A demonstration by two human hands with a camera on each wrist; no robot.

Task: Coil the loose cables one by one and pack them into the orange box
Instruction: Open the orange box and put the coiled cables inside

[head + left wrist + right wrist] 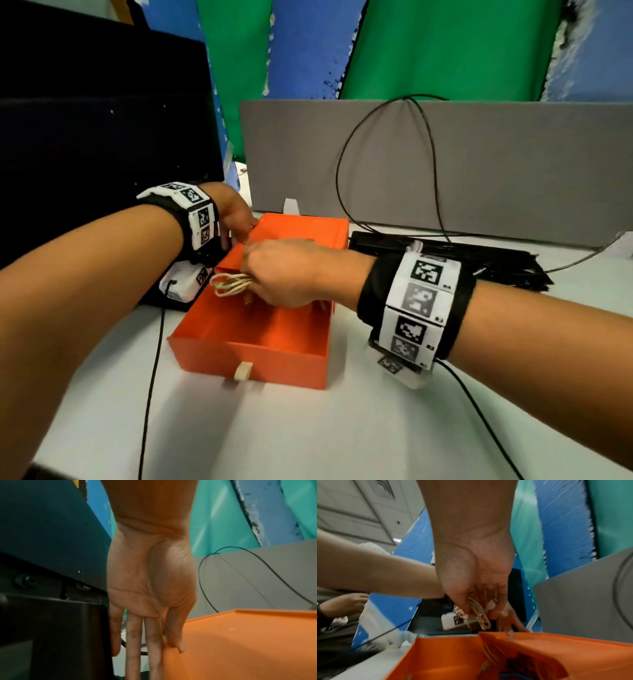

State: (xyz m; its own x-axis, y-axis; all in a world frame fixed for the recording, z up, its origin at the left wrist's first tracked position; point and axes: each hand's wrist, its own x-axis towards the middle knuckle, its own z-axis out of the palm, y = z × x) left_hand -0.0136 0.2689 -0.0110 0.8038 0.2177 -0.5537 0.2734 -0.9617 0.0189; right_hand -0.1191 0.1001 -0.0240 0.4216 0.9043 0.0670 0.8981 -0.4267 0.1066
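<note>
My right hand [284, 270] clasps the coiled cream cable [227, 284] above the orange box [246, 353], whose sleeve my left hand [233, 212] steadies with straight fingers; a slackened clasp could let the loops spring apart outside the tray.

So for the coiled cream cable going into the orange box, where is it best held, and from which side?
Judging by its pose, across the bunched middle of the coiled cream cable, from above. The right hand grips it that way over the orange box, so the loops stay gathered and only their ends stick out. The left hand lies straight-fingered against the box's sleeve.
</note>
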